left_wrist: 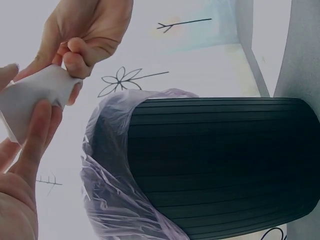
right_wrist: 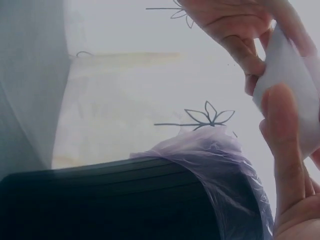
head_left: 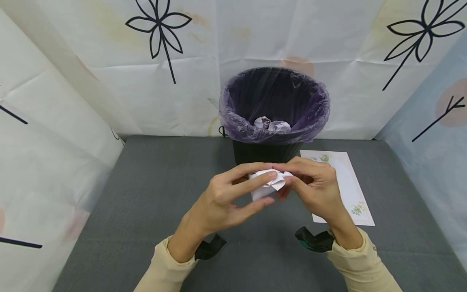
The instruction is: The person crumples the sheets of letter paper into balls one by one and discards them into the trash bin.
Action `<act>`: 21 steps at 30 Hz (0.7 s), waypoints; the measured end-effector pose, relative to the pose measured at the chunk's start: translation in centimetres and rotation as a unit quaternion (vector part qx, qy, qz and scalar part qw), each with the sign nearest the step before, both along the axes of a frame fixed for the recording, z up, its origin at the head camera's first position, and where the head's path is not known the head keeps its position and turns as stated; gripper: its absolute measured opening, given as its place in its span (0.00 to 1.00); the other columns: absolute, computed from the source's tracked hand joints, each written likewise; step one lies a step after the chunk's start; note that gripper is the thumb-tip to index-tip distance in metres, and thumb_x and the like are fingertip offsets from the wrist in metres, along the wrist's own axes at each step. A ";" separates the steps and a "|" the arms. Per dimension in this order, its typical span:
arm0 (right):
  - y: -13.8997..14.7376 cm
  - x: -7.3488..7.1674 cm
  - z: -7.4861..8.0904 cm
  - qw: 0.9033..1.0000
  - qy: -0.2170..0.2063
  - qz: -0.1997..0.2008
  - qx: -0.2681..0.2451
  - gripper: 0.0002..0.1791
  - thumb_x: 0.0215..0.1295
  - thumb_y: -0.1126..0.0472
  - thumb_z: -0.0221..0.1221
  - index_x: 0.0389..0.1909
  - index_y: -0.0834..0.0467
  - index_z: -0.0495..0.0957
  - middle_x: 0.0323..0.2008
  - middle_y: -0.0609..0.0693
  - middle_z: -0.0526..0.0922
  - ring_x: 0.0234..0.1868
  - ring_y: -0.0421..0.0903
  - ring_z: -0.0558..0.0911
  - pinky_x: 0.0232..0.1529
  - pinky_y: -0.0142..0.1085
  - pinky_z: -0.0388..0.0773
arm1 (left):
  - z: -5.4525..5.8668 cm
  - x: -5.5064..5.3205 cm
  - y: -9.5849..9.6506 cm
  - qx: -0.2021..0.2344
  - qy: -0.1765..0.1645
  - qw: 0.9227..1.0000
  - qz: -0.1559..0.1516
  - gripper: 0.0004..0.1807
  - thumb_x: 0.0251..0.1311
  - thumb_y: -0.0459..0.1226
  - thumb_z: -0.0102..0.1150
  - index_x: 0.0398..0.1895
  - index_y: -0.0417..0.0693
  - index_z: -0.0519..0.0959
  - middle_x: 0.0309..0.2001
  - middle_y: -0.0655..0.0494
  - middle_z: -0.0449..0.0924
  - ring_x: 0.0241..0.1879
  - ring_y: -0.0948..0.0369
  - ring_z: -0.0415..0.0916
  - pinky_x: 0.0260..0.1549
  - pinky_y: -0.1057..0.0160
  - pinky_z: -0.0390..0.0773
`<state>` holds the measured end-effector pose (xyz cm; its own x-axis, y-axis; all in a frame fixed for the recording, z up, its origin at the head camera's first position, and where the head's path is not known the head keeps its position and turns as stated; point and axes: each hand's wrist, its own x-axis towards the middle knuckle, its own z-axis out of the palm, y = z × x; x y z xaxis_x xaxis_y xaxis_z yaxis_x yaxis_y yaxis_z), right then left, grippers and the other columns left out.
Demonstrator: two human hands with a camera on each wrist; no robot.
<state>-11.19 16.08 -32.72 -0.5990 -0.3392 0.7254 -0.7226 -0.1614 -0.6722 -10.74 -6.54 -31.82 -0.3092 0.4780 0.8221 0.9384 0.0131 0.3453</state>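
Between left fingers (head_left: 251, 185) and right fingers (head_left: 300, 167) sits white paper (head_left: 261, 192); both — half curled — grip it.

my long sleeves are pale cream-yellow cloth; the left sleeve (head_left: 166, 265) and the right sleeve (head_left: 359, 263) both end in softly creased cuffs (head_left: 355, 239). beside each cuff juts a curved black strap (head_left: 210, 246), the right strap (head_left: 315, 241) showing a little green. my fingers (head_left: 251, 185) are bare.

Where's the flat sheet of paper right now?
In the head view, the flat sheet of paper lies on the gray table, to the right of the bin, partly hidden by the right hand.
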 end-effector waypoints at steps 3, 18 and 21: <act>0.0 0.1 0.1 1.000 -0.020 0.012 -0.014 0.16 0.70 0.64 0.62 0.48 0.75 0.83 0.30 0.56 0.84 0.20 0.45 0.83 0.19 0.34 0.81 | -0.1 0.2 0.0 -0.014 0.002 1.000 0.008 0.23 0.60 0.33 0.73 0.58 0.39 0.79 0.57 0.40 0.77 0.50 0.56 0.81 0.43 0.69 0.81; -0.4 0.4 -0.1 0.995 -0.076 0.052 -0.049 0.10 0.69 0.68 0.63 0.45 0.73 0.84 0.27 0.59 0.83 0.18 0.46 0.83 0.14 0.35 0.79 | -0.2 -0.5 0.4 0.085 -0.051 0.994 -0.034 0.09 0.65 0.34 0.67 0.40 0.34 0.87 0.41 0.42 0.83 0.42 0.53 0.85 0.36 0.66 0.84; -0.1 0.4 -0.2 0.993 -0.090 0.062 -0.036 0.13 0.70 0.67 0.63 0.49 0.72 0.83 0.28 0.58 0.82 0.20 0.46 0.83 0.16 0.34 0.78 | -0.3 -0.6 0.4 0.108 -0.090 0.988 -0.057 0.11 0.64 0.36 0.67 0.37 0.32 0.87 0.36 0.44 0.83 0.42 0.51 0.86 0.40 0.58 0.86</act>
<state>-10.81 15.98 -32.88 -0.6776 -0.3698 0.6357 -0.5633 -0.2949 -0.7719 -11.30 -6.09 -32.08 -0.4134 0.3381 0.8454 0.8529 -0.1813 0.4896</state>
